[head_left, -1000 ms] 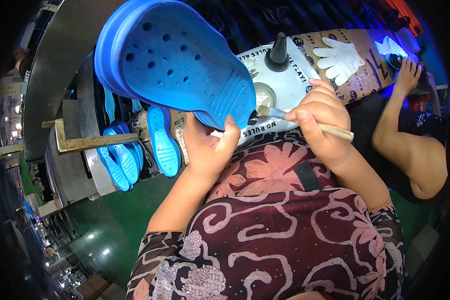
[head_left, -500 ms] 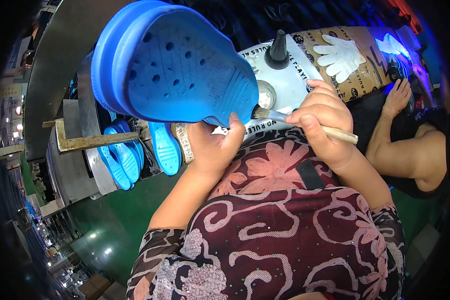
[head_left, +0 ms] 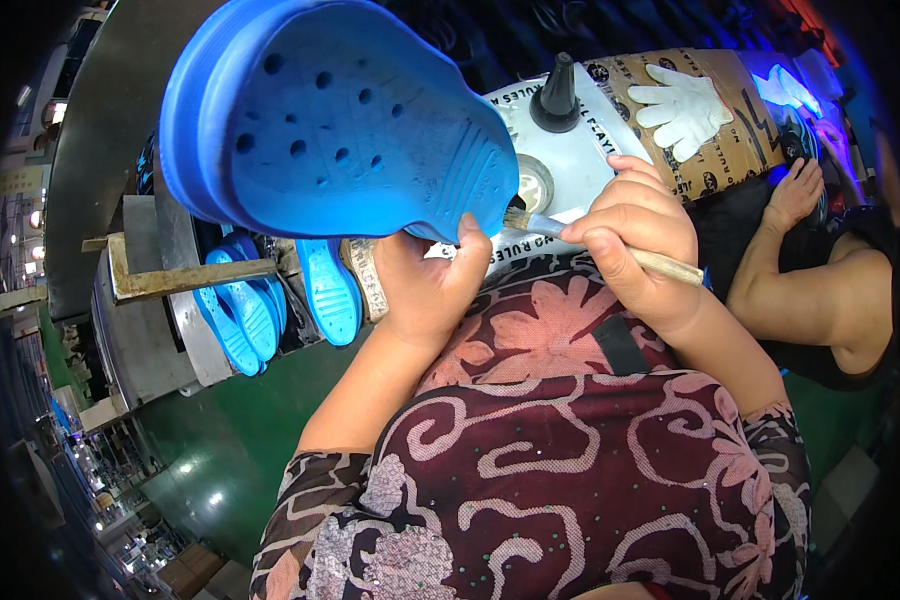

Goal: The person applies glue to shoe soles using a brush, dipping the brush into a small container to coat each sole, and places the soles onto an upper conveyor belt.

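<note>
A blue clog upper with round holes (head_left: 340, 120) is held up at the left by my left hand (head_left: 430, 280). The thumb lies on its narrow end and the other fingers are hidden beneath. My right hand (head_left: 650, 240) grips a paintbrush (head_left: 660, 264) by its wooden handle. The brush's bristles meet the clog's edge just right of my left thumb. Behind the brush, a small round container (head_left: 535, 186) stands on a white printed sheet (head_left: 582, 150). Beyond it, a black cone-shaped bottle (head_left: 558, 95) stands upright.
A white glove (head_left: 682, 110) lies on brown cardboard (head_left: 740, 140) at the far right. Several blue soles (head_left: 245, 310) sit in a metal-edged rack at the left, with another blue sole (head_left: 330, 295) beside them. A co-worker's arm (head_left: 770, 240) rests at the right.
The clog has shifted slightly left and up in my left hand. My right hand and the brush have moved a little left, keeping the bristles at the clog's edge.
</note>
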